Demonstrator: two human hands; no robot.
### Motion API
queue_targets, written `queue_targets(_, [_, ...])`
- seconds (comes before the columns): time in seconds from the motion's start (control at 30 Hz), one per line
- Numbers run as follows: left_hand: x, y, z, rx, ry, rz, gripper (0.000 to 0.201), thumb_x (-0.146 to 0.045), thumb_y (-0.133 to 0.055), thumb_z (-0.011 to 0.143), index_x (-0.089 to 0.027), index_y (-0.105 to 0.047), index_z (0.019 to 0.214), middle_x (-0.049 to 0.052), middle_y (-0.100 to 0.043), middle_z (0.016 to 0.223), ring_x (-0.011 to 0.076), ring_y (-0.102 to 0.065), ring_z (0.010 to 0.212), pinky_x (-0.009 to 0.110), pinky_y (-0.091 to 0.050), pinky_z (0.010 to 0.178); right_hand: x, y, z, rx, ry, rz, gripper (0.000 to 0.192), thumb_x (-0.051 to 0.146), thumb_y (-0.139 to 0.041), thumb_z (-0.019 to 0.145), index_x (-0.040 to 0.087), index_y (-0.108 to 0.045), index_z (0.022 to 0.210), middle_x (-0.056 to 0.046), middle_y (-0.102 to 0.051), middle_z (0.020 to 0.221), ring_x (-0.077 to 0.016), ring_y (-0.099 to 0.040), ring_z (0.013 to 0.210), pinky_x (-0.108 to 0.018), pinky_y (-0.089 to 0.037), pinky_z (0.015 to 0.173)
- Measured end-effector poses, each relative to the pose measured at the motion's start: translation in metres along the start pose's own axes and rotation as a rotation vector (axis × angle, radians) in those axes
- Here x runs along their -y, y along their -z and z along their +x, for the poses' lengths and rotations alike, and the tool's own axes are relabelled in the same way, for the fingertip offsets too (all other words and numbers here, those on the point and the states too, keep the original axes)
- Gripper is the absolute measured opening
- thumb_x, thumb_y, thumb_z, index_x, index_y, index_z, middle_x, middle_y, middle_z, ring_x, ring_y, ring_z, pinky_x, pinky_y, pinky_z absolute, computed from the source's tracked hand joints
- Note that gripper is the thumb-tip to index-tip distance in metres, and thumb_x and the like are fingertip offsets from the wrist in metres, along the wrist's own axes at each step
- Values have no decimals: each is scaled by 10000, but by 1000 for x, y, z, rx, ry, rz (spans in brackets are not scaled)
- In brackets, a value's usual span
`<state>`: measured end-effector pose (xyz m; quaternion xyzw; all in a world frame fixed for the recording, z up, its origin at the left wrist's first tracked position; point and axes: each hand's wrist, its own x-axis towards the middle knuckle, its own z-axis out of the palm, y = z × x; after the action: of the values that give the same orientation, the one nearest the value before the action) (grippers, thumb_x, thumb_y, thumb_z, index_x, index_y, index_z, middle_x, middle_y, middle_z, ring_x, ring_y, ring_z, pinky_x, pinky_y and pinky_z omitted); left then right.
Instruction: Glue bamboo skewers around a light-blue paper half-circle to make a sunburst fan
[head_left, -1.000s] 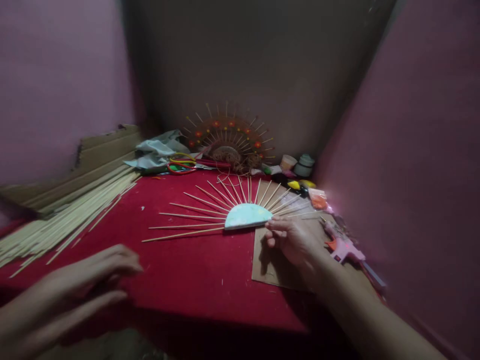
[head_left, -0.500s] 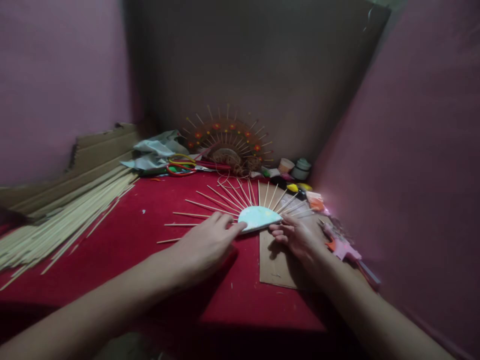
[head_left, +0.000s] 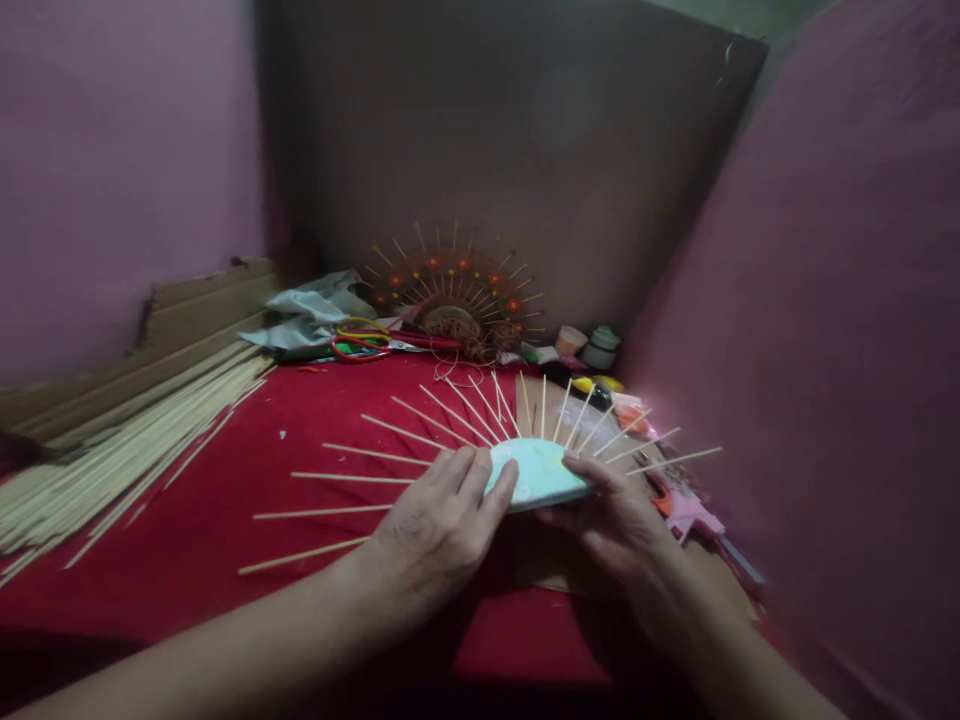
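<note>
Between my hands is a pale mint half-round foam piece [head_left: 536, 470] with several thin wooden sticks [head_left: 431, 415] fanning out from its curved edge. My left hand [head_left: 446, 515] grips its left end, thumb on the top face and fingers along the curved side. At the right end my right hand [head_left: 619, 505] pinches it, thumb on top and the other fingers tucked underneath. The foam appears raised above a flat brown cardboard piece [head_left: 544, 570] on the red cloth. Parts of the left-hand sticks are hidden behind my left hand.
A bundle of loose sticks [head_left: 142, 440] lies at left beside cardboard [head_left: 214, 300]. Scissors [head_left: 367, 343] rest at the back near a decorated stick fan [head_left: 450, 285]. On the right are a pink glue gun [head_left: 690, 512] and small jars [head_left: 600, 348]. Walls [head_left: 810, 330] enclose the table.
The foam piece with its sticks has been lifted and brought closer to me. My right hand has closed on its right end, and my left hand has shifted its grip along with it.
</note>
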<state>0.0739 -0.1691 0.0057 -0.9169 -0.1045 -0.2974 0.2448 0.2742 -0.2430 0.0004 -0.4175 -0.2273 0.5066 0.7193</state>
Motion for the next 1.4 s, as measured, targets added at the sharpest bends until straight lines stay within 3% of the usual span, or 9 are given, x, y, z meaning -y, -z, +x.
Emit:
queue_targets(0.17, [0, 20, 4, -331, 6, -342, 285, -49, -443, 910, -99, -634, 1116, 164, -680, 1099, 287, -575, 1084, 473, -461, 960, 21, -26, 13, -88, 46, 155, 151, 171, -726, 731, 182, -672, 871, -51, -745, 838, -207, -687, 753, -384, -604, 672])
queue_targets(0.27, [8, 7, 12, 27, 330, -1006, 263, -253, -574, 897, -170, -562, 649, 42, -618, 644, 162, -569, 621, 307, -502, 619, 28, -46, 24, -74, 89, 236, 143, 176, -720, 751, 180, -678, 887, -46, -750, 833, -198, -678, 740, -366, -587, 671])
queue_targets(0.3, [12, 0, 16, 207, 622, -1231, 276, -338, -604, 883, -172, -556, 667, 35, -602, 621, 156, -560, 574, 289, -484, 546, 27, -51, 28, -61, 92, 235, 146, 194, -732, 748, 182, -681, 885, -40, -749, 826, -189, -669, 723, -344, -575, 651])
queue_targets(0.37, [23, -13, 28, 271, 791, -1392, 310, -465, -539, 905, -165, -572, 833, -2, -567, 568, 128, -505, 448, 243, -411, 403, 21, -57, 34, -26, 103, 202, 181, 243, -764, 729, 183, -690, 883, -25, -741, 816, -164, -642, 688, -290, -537, 603])
queue_targets(0.47, [34, -23, 44, -7, 1167, -1890, 370, -509, -662, 809, -155, -555, 831, -14, -563, 593, 88, -478, 420, 198, -377, 368, 10, -57, 41, 21, 132, 125, 270, 302, -800, 684, 187, -703, 908, -2, -725, 800, -137, -603, 664, -246, -476, 559])
queue_targets(0.57, [36, -28, 55, -233, 1348, -2090, 294, -344, -771, 728, -135, -574, 793, -21, -556, 541, 54, -428, 374, 167, -351, 352, 6, -53, 42, 29, 122, 76, 334, 356, -820, 639, 193, -705, 907, 11, -711, 765, -136, -587, 642, -253, -456, 555])
queue_targets(0.77, [32, -41, 55, -346, 1357, -2105, 279, -245, -825, 631, -122, -594, 729, -26, -549, 494, 41, -418, 369, 139, -305, 332, 3, -44, 43, 118, 69, 3, 307, 345, -817, 636, 163, -707, 857, 5, -679, 690, -114, -536, 553, -253, -425, 552])
queue_targets(1.03, [32, -48, 53, -242, 1354, -2196, 510, -310, -911, 523, -120, -635, 907, 1, -643, 685, 83, -523, 511, 199, -393, 450, -11, -37, 44, 199, 185, -52, 181, 331, -774, 721, 164, -721, 768, 9, -644, 686, -118, -546, 644, -253, -446, 662])
queue_targets(1.4, [41, -52, 50, -262, 1369, -2278, 500, -252, -937, 475, -157, -638, 863, -13, -641, 728, 83, -530, 594, 197, -411, 515, -13, -26, 50, 102, 229, 26, 267, 401, -831, 653, 207, -764, 824, -21, -721, 835, -176, -605, 775, -289, -486, 679])
